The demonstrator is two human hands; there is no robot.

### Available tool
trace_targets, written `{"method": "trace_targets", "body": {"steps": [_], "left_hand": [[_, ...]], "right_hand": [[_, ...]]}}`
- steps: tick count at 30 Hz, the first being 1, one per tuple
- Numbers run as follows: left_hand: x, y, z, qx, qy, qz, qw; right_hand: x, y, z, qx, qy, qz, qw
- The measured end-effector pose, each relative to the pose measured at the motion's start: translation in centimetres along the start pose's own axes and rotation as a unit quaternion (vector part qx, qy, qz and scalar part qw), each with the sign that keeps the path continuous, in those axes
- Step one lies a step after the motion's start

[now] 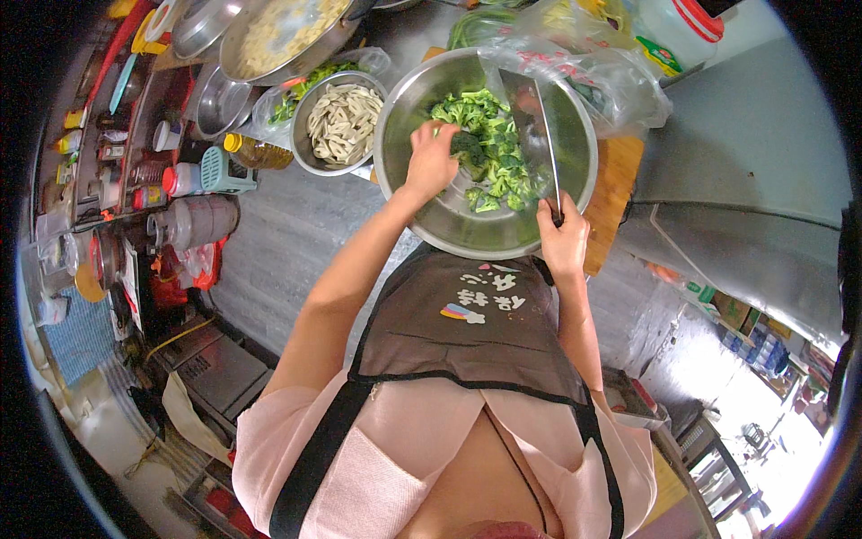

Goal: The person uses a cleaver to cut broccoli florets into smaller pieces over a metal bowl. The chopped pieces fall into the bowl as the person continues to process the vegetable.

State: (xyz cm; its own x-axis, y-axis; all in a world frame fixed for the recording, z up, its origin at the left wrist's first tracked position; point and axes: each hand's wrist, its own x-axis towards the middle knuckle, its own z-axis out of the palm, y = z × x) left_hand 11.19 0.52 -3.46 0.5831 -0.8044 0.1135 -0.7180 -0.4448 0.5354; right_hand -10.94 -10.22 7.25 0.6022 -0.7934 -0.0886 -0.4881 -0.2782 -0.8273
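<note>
A large stainless steel basin (485,239) stands before me, with cut broccoli florets (506,176) lying in its middle. My left hand (433,158) is in the basin's left part, its fingers closed on a darker green broccoli piece (469,149). My right hand (564,232) grips the handle of a cleaver (528,114) at the basin's right rim. The cleaver's broad blade points away from me, over the right part of the basin, beside the florets.
Left of the basin stands a metal bowl of pale sliced food (343,124), with a large pan of pale pieces (289,34) behind it. A wooden board (616,182) shows under the basin. Clear plastic bags (592,81) lie behind right, near a grey appliance (754,135).
</note>
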Motion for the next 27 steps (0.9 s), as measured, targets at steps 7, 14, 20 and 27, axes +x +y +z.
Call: {"method": "trace_targets", "body": {"steps": [7, 14, 20, 27], "left_hand": [[3.7, -0.5, 1.8, 0.178, -0.182, 0.087, 0.963], [3.8, -5.6, -0.7, -0.081, -0.152, 0.078, 0.982], [1.1, 0.6, -7.5, -0.697, -0.245, -0.277, 0.615], [-1.6, 5.5, -8.4, -0.618, -0.130, -0.205, 0.747]], "right_hand": [[-0.4, 0.0, -0.2, 0.018, -0.010, 0.031, 0.999], [-1.2, 1.8, 0.0, 0.064, 0.032, 0.018, 0.997], [-0.9, 0.2, -1.2, 0.014, -0.054, 0.069, 0.996], [-0.4, -1.7, -1.0, -0.035, -0.075, -0.060, 0.995]]}}
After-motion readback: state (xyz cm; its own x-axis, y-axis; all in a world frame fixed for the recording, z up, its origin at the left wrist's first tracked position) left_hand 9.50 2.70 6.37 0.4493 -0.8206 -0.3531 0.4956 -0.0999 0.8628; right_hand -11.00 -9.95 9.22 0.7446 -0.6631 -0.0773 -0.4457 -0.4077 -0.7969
